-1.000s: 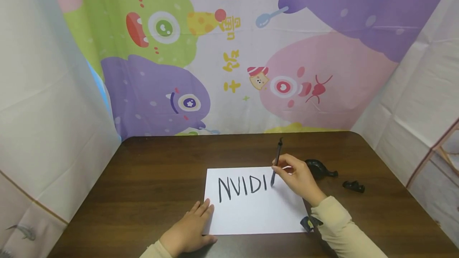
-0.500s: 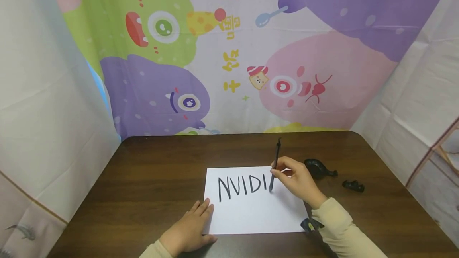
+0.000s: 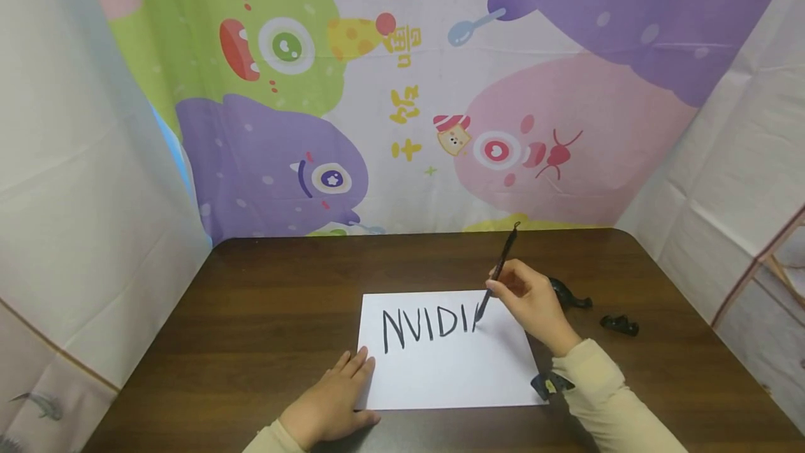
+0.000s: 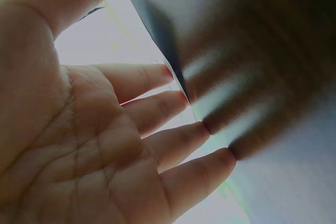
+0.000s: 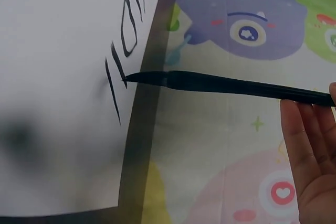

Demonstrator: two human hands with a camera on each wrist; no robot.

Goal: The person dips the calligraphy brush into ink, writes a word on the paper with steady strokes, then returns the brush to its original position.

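Observation:
A writing brush with a dark handle is pinched in my right hand, tilted with its top leaning right. Its dark tip is over the white paper, near the end of black lettering that reads "NVIDI" plus a slanted stroke. In the right wrist view the brush tip overlaps the lettering; whether it touches the paper I cannot tell. My left hand lies with fingers extended at the paper's left edge. In the left wrist view its fingers are spread straight along that edge.
On the brown wooden table, a rounded black object with a narrow end sits partly behind my right hand. A small bumpy black piece lies right of it. A cartoon-printed curtain hangs behind the table.
A slanted stroke after "NVIDI" has come into view. The right hand with the brush first moved slightly down, then up and right, tilting the brush rightward. The left hand stays put.

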